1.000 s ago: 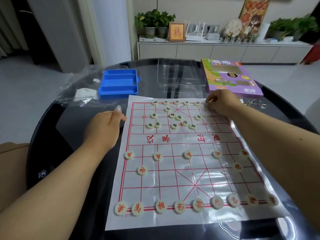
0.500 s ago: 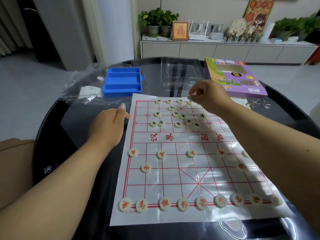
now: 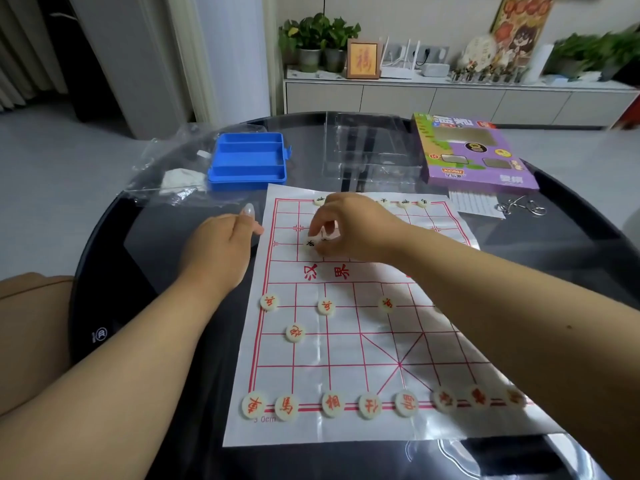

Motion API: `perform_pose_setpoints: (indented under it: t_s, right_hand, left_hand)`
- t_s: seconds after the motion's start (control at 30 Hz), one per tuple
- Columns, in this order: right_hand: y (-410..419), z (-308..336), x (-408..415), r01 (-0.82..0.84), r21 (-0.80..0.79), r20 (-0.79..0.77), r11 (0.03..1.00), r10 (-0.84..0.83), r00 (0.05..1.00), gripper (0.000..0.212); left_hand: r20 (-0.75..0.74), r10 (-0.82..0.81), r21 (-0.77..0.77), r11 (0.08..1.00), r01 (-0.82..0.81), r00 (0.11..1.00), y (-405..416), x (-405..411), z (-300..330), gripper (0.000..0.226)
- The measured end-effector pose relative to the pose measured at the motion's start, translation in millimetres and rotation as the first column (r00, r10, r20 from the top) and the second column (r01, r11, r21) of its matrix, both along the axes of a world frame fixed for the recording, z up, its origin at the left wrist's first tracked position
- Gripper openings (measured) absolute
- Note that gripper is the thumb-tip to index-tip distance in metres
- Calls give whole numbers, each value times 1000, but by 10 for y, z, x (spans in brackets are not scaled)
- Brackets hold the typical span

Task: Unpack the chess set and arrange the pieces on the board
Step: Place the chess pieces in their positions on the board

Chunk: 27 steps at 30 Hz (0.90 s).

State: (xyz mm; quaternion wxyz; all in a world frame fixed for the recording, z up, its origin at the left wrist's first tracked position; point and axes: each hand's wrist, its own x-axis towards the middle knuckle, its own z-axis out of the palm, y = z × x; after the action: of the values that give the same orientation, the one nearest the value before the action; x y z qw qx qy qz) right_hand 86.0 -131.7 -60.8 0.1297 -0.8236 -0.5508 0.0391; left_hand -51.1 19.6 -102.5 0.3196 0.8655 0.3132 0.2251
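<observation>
Reaching across the board, the right hand pinches a black piece; left hand rests flat, fingers relaxed.

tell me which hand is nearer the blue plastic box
Left. The left hand rests at the board's left edge, just in front of the blue plastic box. The right hand is further right, over the far half of the board among the dark-lettered pieces.

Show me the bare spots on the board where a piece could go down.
Free: the river band by the red characters, and the grid between the red soldier row and the red back row, apart from one cannon. Crowded: the far-left area where the right hand works among black pieces.
</observation>
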Motion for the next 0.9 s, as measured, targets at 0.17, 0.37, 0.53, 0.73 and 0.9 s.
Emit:
perform_pose_setpoints:
  t_s: [0.17,0.37,0.53,0.73,0.9]
  right_hand:
    - [92,-31,-73,22,-34,45,999,-20,999,36]
    - [119,-68,-88,14,-17,36,1000,-14,999,31]
    - [20,11,-1,67,126,11,990,-69,998,27]
    - [-476,124,604,419,178,-143,890,-398,906,21]
    - [-879,41,1090,683,116,-142,721,-668,730,16]
  left_hand:
    - [0,7,-4,1000,-7,1000,15,5,-4,54]
    - [-6,9,0,1000,-9,1000,9,1,-10,55]
    - [-12,0,5,1000,0,1000,13,2,-7,56]
    - [-17,-9,18,1000,9,1000,1,4,0,57]
    - [-23,-11,19,1000,11,1000,8,7,-6,59]
